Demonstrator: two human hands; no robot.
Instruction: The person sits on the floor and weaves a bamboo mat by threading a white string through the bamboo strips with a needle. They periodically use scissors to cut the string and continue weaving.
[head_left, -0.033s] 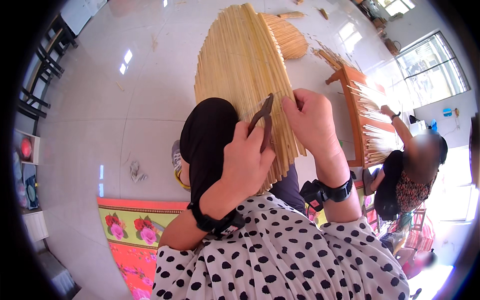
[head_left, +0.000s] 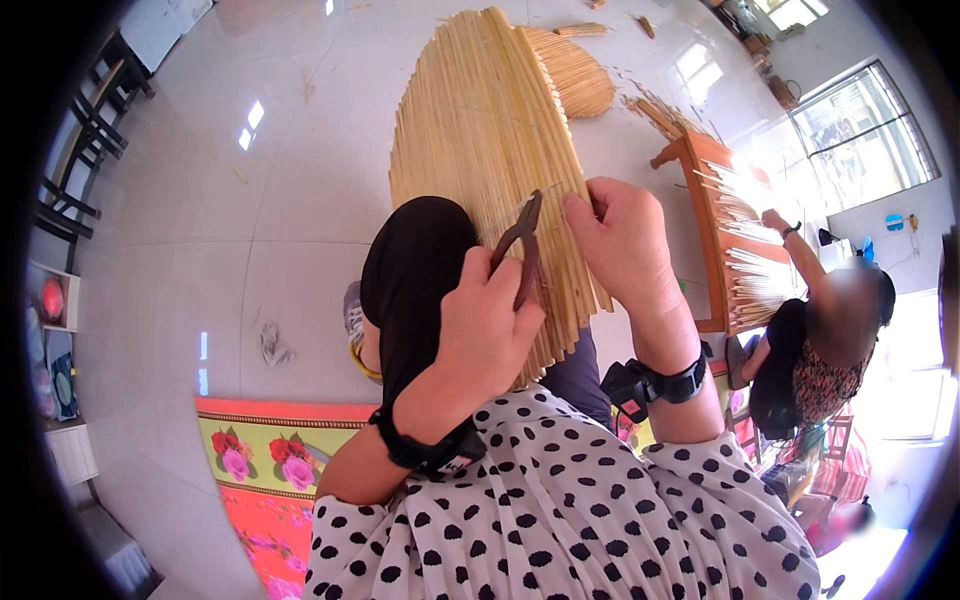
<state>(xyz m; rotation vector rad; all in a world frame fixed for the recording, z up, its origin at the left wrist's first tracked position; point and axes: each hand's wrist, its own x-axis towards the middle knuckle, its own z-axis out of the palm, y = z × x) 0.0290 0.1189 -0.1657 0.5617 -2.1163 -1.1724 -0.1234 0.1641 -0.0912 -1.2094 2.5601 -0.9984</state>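
A half-round mat of pale, thin stalks [head_left: 475, 110] rests across my lap, its stalks running lengthwise away from me. My left hand [head_left: 490, 325] is wrapped round the handles of dark brown pliers [head_left: 528, 235]. Their jaws lie over the mat near its right side, at a clear strand or strip that crosses the stalks. My right hand [head_left: 628, 240] is closed at the mat's right edge, thumb against the outermost stalks beside the plier tips. What its curled fingers hold underneath is hidden.
A round stalk mat [head_left: 575, 75] lies on the tiled floor ahead, with loose stalks [head_left: 660, 115] nearby. To the right, a person [head_left: 825, 350] reaches over a wooden bench [head_left: 705, 230] bearing rows of stalks. A flowered mat [head_left: 270, 460] spreads at the lower left.
My left hand and the pliers have shifted slightly to the left, and the plier handles look closer together. My right hand and the stalk mat stay where they were.
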